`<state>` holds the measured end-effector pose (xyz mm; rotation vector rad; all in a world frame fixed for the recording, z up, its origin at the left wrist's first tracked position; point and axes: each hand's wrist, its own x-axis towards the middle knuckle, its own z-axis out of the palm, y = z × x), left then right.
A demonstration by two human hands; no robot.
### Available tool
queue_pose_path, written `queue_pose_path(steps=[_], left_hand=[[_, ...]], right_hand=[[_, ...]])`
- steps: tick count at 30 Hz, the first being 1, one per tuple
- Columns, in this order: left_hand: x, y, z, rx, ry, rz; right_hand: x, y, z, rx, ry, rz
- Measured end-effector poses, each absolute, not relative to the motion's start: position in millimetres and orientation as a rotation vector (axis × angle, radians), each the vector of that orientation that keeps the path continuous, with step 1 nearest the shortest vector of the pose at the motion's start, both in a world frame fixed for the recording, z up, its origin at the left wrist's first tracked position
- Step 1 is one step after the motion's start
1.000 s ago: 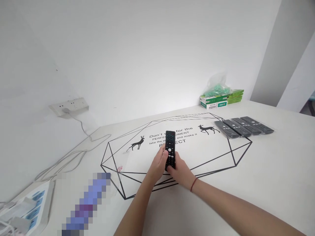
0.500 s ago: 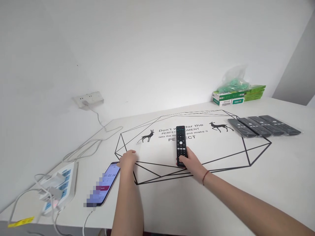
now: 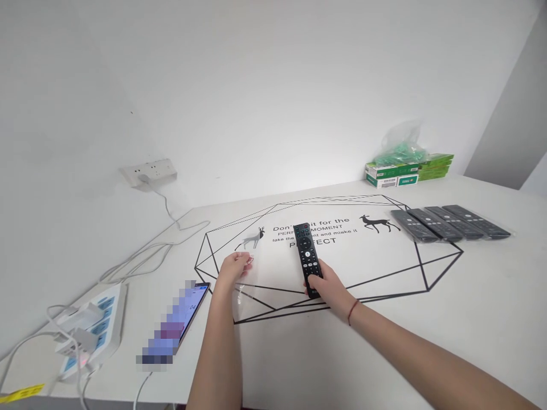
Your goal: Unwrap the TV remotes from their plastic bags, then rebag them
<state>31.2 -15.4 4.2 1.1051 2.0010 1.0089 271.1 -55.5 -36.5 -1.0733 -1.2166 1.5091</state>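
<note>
My right hand (image 3: pixel 327 287) grips the near end of a black remote control (image 3: pixel 306 254), which points away from me over the white table (image 3: pixel 342 353). My left hand (image 3: pixel 233 267) is closed in a pinch on the top edge of a clear plastic sleeve (image 3: pixel 244 279), lifted a little off the table left of the remote. The sleeve hangs from the fingers and partly veils the printed deer and black line drawing underneath.
Several bagged black remotes (image 3: pixel 448 223) lie side by side at the right. Green boxes under a plastic bag (image 3: pixel 404 162) stand by the wall. A phone (image 3: pixel 179 319) and a power strip (image 3: pixel 83 333) with cables lie at the left edge, below a wall socket (image 3: pixel 149 171).
My left hand left the remote, reached left to the clear sleeve on the table and has lifted it. My right hand kept the remote, now tilted slightly left.
</note>
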Motion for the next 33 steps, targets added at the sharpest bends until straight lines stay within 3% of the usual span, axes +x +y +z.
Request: queue_pose_path(steps=[8, 14, 33], left_hand=[[53, -9, 11, 0.550, 1.218, 1.656], [44, -8, 19, 0.163, 0.900, 1.894], [45, -9, 22, 0.096, 0.862, 2.049]], right_hand=[[273, -59, -33, -1.078, -1.331, 1.472], [272, -61, -33, -1.152, -1.556, 1.252], [270, -68, -33, -1.241, -1.810, 0.963]])
